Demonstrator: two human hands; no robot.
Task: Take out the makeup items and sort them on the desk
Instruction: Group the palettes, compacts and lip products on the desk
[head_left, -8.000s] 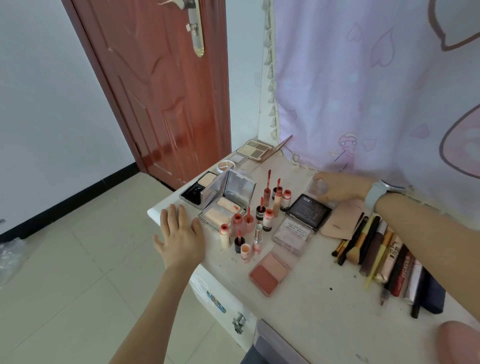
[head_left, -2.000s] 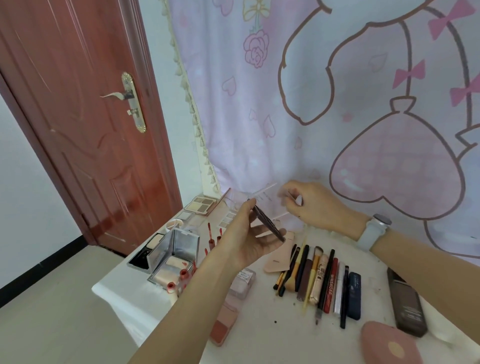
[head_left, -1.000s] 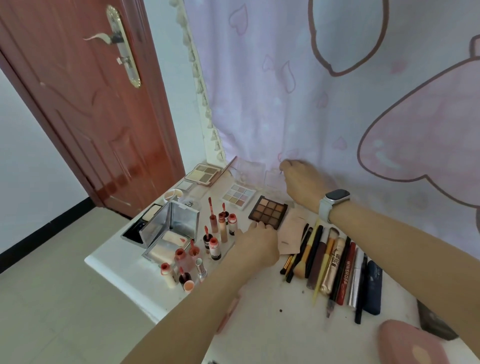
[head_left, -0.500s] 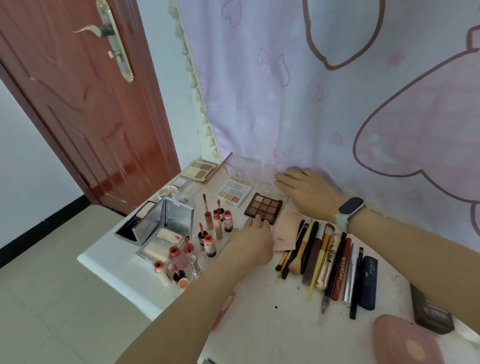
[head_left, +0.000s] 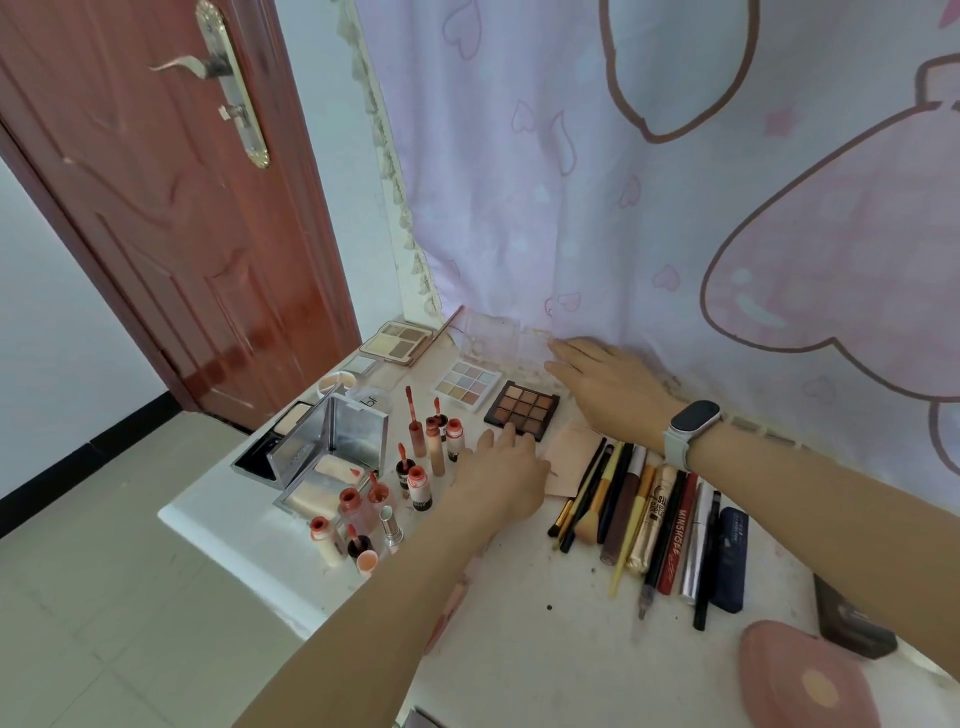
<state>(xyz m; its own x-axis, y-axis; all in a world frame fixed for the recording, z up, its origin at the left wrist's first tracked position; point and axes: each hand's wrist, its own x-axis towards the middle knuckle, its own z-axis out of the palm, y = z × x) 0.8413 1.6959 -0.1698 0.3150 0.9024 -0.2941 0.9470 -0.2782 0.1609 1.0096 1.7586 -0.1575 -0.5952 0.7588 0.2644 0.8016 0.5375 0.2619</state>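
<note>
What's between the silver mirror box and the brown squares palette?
In the head view, little lip tint bottles stand between the silver compact and the brown palette.

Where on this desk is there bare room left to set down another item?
The widest bare patch of the desk lies at the near edge, between the left forearm, the row of brushes and pencils and the pink pouch. The far left, around the lip tints and the silver compact, is crowded.
</note>
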